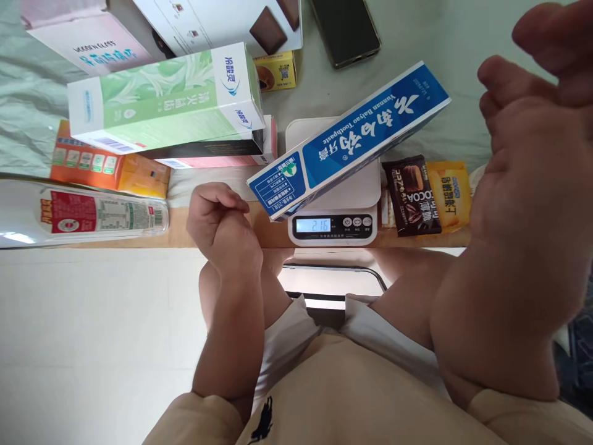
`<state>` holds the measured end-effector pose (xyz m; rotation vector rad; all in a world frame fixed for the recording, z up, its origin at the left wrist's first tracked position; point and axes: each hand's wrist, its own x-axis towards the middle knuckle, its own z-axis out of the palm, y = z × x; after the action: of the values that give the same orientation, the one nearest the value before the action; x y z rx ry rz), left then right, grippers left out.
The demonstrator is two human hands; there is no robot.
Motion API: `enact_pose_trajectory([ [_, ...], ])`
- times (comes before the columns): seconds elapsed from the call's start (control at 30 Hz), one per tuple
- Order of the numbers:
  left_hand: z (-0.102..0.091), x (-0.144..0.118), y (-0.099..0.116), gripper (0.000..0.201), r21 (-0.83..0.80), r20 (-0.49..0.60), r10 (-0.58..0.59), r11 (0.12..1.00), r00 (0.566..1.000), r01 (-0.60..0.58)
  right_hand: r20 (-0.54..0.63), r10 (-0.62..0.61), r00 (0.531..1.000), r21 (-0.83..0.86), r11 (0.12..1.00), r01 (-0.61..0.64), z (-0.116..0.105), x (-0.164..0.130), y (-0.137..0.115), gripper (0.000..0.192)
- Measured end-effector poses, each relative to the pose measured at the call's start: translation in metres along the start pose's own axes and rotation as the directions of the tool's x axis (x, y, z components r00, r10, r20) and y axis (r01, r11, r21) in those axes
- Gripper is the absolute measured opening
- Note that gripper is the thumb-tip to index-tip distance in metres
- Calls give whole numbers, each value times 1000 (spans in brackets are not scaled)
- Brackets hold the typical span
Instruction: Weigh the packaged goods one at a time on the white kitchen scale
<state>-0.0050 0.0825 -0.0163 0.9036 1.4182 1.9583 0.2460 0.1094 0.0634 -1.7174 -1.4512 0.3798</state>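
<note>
Blue toothpaste box (349, 139) lies slantwise on the kitchen scale (333, 185), display (319, 225) lit, left hand (222, 225) curled into an empty fist beside it, right hand (523, 185) lifted, fingers spread; best keep both hands off for a steady reading

A pale green cloth (430, 37) covers the surface, a bare wooden edge (273, 232) at six o'clock. A white scale (333, 198) sits centre, a cocoa packet (412, 194) at three o'clock beside a yellow packet (449, 194). Phone (345, 28) at twelve, bottle (78, 213) and orange box (111, 170) at nine.
</note>
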Motion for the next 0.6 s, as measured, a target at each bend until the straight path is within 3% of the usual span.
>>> enact_pose_trajectory([
  [0.03, 0, 0, 1, 18, -12, 14, 0, 1000, 1000, 1, 3, -144, 990, 60, 988, 143, -2, -3, 0, 46],
  [0.1, 0, -1, 5, 10, -39, 18, 0, 999, 1000, 1, 105, -382, 918, 98, 923, 373, -5, -5, -2, 38],
  [0.17, 0, -2, 8, 6, -70, -4, 4, 998, 1000, -4, 339, -436, 833, -47, 877, 478, -6, -1, -10, 36],
  [0.27, -1, -1, 10, 7, -95, -24, -3, 996, 1000, 1, 634, -383, 672, -220, 744, 631, 3, 17, -26, 57],
  [0.33, -3, 0, 9, 8, -86, -29, -5, 996, 1000, 2, 749, -309, 586, -239, 699, 674, 12, 29, -35, 66],
  [0.43, -5, 3, 6, 9, -65, -48, 1, 998, 999, -4, 806, -226, 548, -290, 656, 697, 22, 41, -43, 57],
  [0.6, -3, 7, 1, 11, -75, -59, 7, 997, 998, -11, 861, -136, 490, -362, 514, 778, 29, 42, -57, 54],
])
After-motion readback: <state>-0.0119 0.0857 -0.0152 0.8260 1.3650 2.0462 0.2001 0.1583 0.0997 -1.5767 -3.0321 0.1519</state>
